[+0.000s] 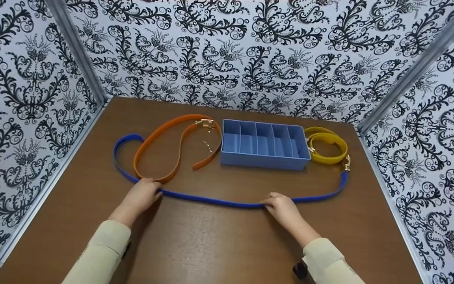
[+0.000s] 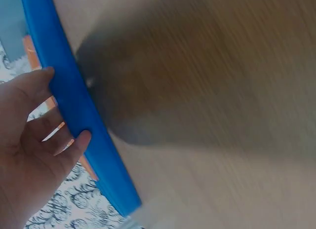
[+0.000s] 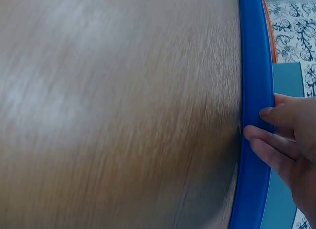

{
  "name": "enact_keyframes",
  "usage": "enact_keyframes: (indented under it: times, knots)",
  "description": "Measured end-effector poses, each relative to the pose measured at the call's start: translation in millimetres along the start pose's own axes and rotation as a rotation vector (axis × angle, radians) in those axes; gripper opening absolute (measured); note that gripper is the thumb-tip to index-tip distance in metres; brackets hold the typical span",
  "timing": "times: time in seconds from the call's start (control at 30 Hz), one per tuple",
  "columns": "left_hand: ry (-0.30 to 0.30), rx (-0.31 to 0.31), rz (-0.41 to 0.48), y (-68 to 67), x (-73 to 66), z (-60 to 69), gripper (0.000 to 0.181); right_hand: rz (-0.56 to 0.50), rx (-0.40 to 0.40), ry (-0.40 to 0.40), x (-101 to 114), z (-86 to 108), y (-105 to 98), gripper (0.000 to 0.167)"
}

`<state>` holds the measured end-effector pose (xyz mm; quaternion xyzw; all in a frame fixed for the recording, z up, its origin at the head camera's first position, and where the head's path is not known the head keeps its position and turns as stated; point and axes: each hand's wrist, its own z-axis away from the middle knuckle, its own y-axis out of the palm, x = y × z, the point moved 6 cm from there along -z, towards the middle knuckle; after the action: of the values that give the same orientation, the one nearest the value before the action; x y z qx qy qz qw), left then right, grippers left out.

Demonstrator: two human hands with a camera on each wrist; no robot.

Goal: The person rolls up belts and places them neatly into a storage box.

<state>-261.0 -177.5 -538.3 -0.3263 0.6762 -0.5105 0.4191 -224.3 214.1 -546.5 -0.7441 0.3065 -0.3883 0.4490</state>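
Note:
A long blue belt point(image 1: 211, 200) runs across the table, standing on its edge along the front, with its left end looped back and a gold buckle point(image 1: 347, 162) at its right end. My left hand point(image 1: 142, 195) grips it at the left, close to the orange belt point(image 1: 176, 157); in the left wrist view, some fingers point(image 2: 79, 142) lie on the near face and others pass behind. Farther right, my right hand point(image 1: 284, 211) pinches the same blue belt point(image 3: 256, 66) between thumb and fingers. The orange belt lies in loose curves with a gold buckle point(image 1: 205, 123).
Behind the blue belt stands a blue-grey box point(image 1: 264, 161) with several compartments. A coiled yellow belt point(image 1: 329, 159) lies against its right side. Patterned walls point(image 1: 227, 51) enclose the brown table point(image 1: 211, 244) at the back and sides.

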Motion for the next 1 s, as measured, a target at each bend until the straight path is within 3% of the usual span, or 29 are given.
enact_keyframes:
  times: [0.17,0.43,0.6,0.73,1.0]
  knots:
    - [-0.041,-0.008,-0.004,2.5,12.7,-3.3,0.005,-0.085,0.038,0.069,-6,-3.7,5,0.006]
    - [-0.051,-0.035,0.04,-0.3,16.2,-14.2,0.006,-0.169,0.006,0.127,-15,-11.6,5,0.008]
    - [-0.126,-0.008,0.075,3.4,25.7,-29.0,0.009,-0.193,-0.027,0.123,-24,-22.6,8,0.006]
    - [-0.178,0.036,0.061,4.7,28.8,-40.3,0.011,-0.215,-0.003,0.151,-31,-32.6,12,0.009]
    - [-0.174,0.065,-0.015,5.8,32.1,-53.7,0.015,-0.235,0.042,0.249,-43,-57.4,16,0.019]
